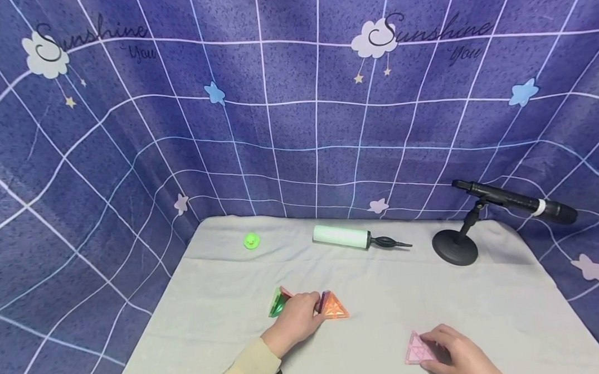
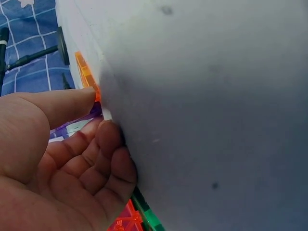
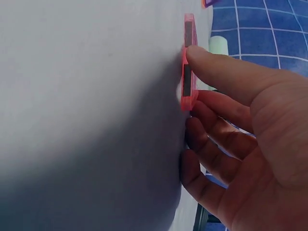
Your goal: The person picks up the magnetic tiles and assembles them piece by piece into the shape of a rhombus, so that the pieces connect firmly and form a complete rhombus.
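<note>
A small cluster of translucent magnetic tiles stands at the middle of the white table (image 1: 213, 291). It has a green tile (image 1: 277, 305) on the left and an orange triangle (image 1: 336, 309) on the right. My left hand (image 1: 311, 308) grips this cluster from the near side. In the left wrist view, the thumb and fingers of that hand (image 2: 97, 111) pinch a purple tile (image 2: 77, 126) beside the orange tile (image 2: 84, 72). A pink triangle tile (image 1: 415, 350) lies at the near right, and my right hand (image 1: 437, 341) pinches its edge. The right wrist view shows the thumb on the pink tile (image 3: 188, 62).
A green duck toy (image 1: 251, 241) and a pale green hand pump (image 1: 342, 236) lie near the table's far edge. A black microphone (image 1: 513, 201) on a round stand (image 1: 454, 248) stands at the far right. A blue patterned cloth hangs behind and at both sides.
</note>
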Demonstrator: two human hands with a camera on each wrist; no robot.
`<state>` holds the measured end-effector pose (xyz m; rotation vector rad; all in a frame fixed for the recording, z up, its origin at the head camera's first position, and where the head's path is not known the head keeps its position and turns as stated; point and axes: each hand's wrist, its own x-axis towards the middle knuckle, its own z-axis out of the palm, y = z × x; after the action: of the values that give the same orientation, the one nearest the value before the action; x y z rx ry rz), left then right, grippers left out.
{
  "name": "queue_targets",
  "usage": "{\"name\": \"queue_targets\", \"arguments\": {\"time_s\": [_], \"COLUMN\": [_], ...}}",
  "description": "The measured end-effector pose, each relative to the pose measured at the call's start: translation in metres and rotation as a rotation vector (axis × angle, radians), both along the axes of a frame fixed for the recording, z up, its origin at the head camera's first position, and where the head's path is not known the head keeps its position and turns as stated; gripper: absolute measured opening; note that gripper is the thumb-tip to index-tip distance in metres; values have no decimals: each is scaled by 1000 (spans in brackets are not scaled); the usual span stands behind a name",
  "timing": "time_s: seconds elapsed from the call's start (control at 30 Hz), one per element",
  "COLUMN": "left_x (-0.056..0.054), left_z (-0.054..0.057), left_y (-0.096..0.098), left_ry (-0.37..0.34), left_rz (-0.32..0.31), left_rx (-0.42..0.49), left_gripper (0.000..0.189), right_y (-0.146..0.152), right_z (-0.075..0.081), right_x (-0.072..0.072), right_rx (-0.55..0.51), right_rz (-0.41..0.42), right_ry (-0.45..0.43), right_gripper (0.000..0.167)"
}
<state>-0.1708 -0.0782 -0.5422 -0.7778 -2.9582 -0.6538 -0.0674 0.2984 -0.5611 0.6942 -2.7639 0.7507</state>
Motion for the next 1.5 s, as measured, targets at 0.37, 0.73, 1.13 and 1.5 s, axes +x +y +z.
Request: {"name": "queue_targets", "arguments": {"time_s": [0.37,0.73,1.13,1.5], "left_x": [0,1,1,-1], "left_z": [1,3,5,4], "left_y": [1,1,1,2], "left_ry": [-36,-38,-40,-62], "left_rz": [2,-8,0,3], "left_rx": [6,4,-1,-12], "left_gripper": [29,27,27,26], "right_y": [-6,-5,-7,-19], "right_z": [-1,2,4,14], "right_x": [0,-5,-11,-13], "right_rx": [-46,15,-48,-51], "right_rz": [-1,-19,-75,-198], "right_ry": [24,42,78,-11], "right_gripper": [51,42,30,25]}}
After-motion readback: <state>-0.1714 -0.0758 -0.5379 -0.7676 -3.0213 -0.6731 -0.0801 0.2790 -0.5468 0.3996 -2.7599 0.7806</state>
